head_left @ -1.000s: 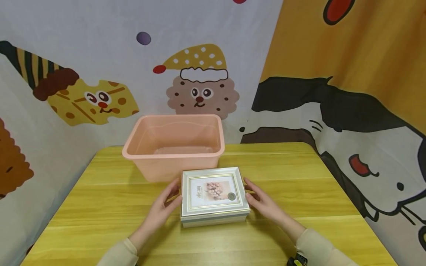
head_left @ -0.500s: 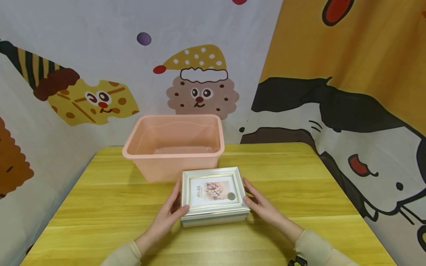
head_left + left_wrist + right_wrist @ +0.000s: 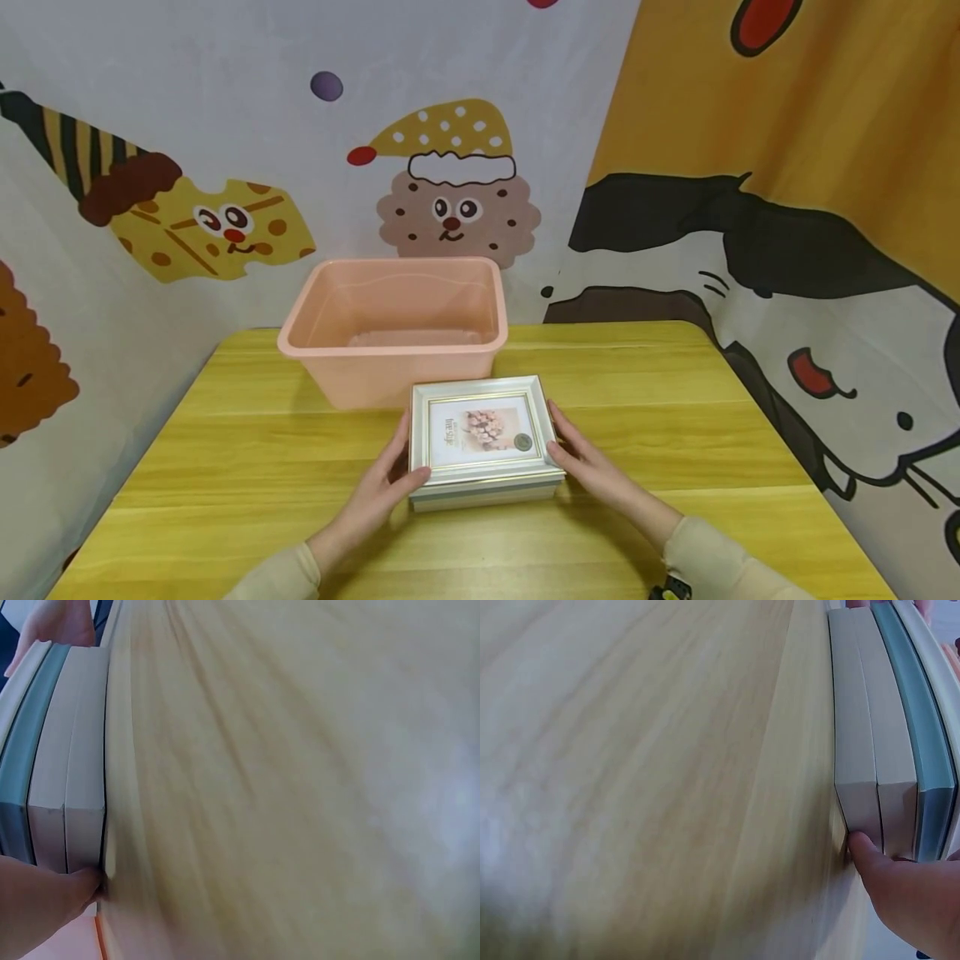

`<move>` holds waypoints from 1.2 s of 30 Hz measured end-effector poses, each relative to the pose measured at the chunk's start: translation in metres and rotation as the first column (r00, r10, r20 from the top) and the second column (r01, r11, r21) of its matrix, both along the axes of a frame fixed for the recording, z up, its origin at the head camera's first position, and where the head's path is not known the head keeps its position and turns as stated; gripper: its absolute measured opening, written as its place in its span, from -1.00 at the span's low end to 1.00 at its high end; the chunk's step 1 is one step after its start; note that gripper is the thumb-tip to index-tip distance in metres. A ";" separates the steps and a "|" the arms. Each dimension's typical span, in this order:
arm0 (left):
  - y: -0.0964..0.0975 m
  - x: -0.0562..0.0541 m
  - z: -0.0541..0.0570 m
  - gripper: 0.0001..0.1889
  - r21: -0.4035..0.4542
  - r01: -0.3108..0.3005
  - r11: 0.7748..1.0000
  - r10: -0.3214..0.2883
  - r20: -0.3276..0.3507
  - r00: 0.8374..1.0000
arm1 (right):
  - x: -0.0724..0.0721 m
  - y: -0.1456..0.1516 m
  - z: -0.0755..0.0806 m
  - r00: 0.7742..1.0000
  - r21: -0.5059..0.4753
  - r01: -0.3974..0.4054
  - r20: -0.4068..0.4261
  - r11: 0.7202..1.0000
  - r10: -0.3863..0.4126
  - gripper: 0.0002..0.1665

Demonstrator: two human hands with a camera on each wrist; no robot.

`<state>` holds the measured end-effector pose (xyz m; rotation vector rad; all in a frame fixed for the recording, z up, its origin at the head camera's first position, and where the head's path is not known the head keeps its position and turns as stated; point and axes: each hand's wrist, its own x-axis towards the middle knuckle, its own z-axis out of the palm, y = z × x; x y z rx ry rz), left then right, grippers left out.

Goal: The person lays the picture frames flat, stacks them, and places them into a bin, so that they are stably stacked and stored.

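In the head view a white picture frame (image 3: 480, 479) with a thin gold inner line and a flower print lies face up on top of a stack. Under it, the left wrist view shows a teal layer (image 3: 26, 757) and two beige layers (image 3: 79, 742), edges nearly flush. My left hand (image 3: 382, 482) grips the stack's left side, thumb over the top frame's near corner. On the opposite side my right hand (image 3: 592, 467) holds the stack, its thumb at the top frame's edge. A fingertip (image 3: 862, 844) reaches the lowest layer in the right wrist view.
A pink plastic bin (image 3: 390, 353) stands just behind the stack, with nothing visible inside. Both rest on a yellow wood-grain table (image 3: 660, 400). Cartoon-printed cloth (image 3: 247, 50) hangs behind and along the sides.
My left hand has come in against the stack, its thumb moving onto the top frame's corner. My right hand has closed in slightly on the right side. The stack stays put.
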<state>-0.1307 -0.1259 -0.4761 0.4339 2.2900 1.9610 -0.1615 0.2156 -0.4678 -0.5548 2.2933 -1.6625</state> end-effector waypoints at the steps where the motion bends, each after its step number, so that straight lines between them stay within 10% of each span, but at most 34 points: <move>1: 0.000 0.000 0.000 -0.10 -0.005 -0.003 1.000 0.003 0.004 1.000 | 0.000 0.000 -0.001 1.000 -0.002 0.000 0.001 1.000 0.000 -0.21; 19: 0.002 0.002 -0.001 -0.13 0.024 0.005 1.000 -0.007 0.060 0.998 | -0.001 -0.003 -0.002 1.000 -0.034 -0.021 0.008 0.999 0.022 -0.23; 36: -0.001 0.000 0.001 -0.14 0.018 0.013 1.000 -0.014 0.044 0.999 | -0.002 -0.007 -0.005 0.967 -0.277 -0.078 0.213 0.958 0.141 -0.23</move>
